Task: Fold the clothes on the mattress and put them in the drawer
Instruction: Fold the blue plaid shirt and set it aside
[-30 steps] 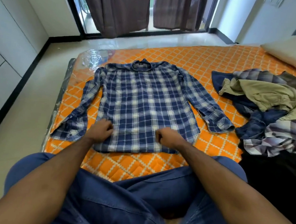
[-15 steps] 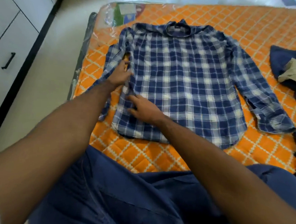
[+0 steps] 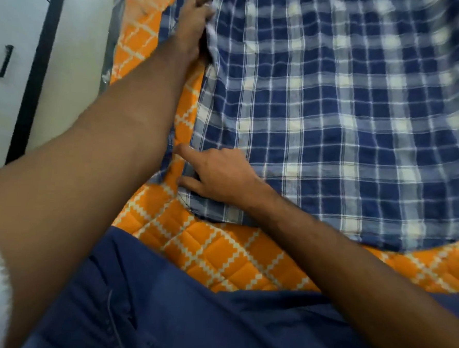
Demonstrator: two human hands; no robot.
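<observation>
A: What does the shirt look like, and where is it?

B: A blue-and-white plaid shirt [image 3: 320, 120] lies flat on the orange quilted mattress [image 3: 218, 256], its hem nearest the person's blue-trousered legs [image 3: 174, 313].

A: And the hands?

B: The left hand [image 3: 192, 23] grips the shirt's left edge, far up, fingers curled into the cloth. The right hand [image 3: 217, 175] pinches the same edge near the hem. A white drawer front [image 3: 5, 39] stands left of the shirt, beyond the floor.
</observation>
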